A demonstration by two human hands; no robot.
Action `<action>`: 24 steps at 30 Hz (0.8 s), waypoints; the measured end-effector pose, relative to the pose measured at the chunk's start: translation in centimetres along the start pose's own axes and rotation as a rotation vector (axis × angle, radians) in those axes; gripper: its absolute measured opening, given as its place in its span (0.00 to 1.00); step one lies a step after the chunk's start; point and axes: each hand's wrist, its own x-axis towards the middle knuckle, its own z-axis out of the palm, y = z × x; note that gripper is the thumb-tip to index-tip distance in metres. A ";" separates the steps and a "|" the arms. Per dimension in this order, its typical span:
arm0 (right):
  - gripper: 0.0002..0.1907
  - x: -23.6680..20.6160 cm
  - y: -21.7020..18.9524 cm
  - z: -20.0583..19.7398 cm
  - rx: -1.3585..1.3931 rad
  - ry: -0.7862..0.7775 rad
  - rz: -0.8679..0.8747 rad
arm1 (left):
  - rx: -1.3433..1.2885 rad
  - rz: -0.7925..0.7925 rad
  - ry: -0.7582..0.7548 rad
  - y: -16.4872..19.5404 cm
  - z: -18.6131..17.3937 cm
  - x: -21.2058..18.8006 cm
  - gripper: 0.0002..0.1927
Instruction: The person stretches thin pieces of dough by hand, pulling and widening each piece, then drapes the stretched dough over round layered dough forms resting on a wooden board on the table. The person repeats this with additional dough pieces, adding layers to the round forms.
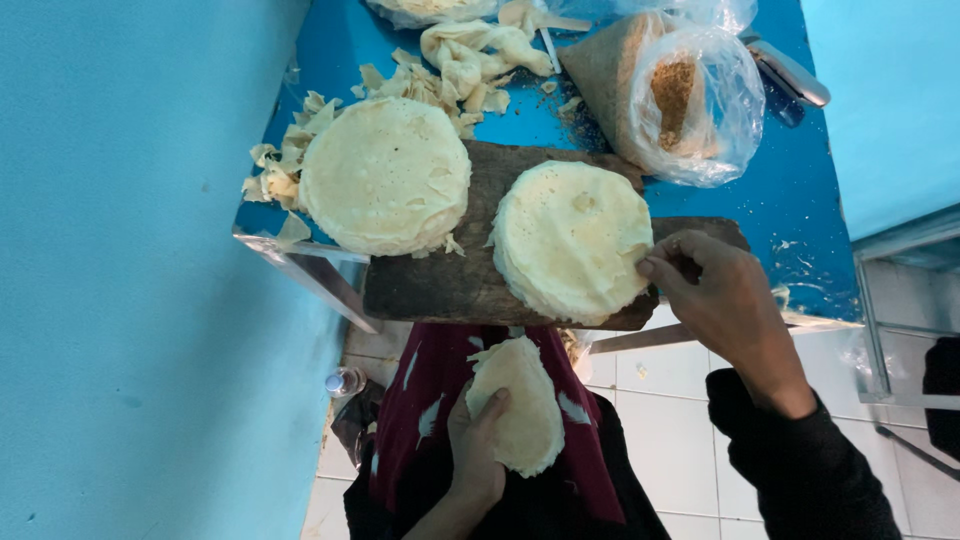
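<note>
**Two stacks of thin dough rounds, one sheet in your lap**

Against the blue wall on the far left, the blue bench [790, 200] begins, and its near-left corner carries a litter of pale dough trimmings [275, 170]. Just right of them sits the left stack of rounds [385, 175], flat, partly on the bench and partly overlapping the left end of the dark wooden board [440, 285]. Below the board edge, over the maroon cloth [425, 400] on your lap, your left hand [475, 450] holds a single dough sheet [525, 405]; your thumb lies across its face and your fingers are curled behind it, so the grip is closed on that sheet. Up on the board, the right stack of rounds [570, 240] lies flat, well apart from the sheet in your lap and just beside the left stack. Your right hand [715, 295] rests at this stack's right edge, fingertips [650, 265] pinched narrow on the rim of the top round. Behind it, at the back of the bench, stands a clear plastic bag [690, 95] of brown crumbs, with more torn dough scraps [480, 50] to its left
</note>
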 end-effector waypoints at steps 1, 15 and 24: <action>0.11 0.1 0.1 0.0 0.002 -0.001 -0.019 | -0.002 -0.003 -0.002 0.0 0.1 0.0 0.24; 0.08 -1.1 -1.5 -1.0 -0.025 0.130 -0.238 | -0.024 0.044 -0.004 -0.9 -0.5 0.3 0.20; 0.11 -1.2 -2.6 0.2 0.010 -0.107 -0.494 | -0.003 0.015 -0.015 -0.2 -0.3 -0.1 0.23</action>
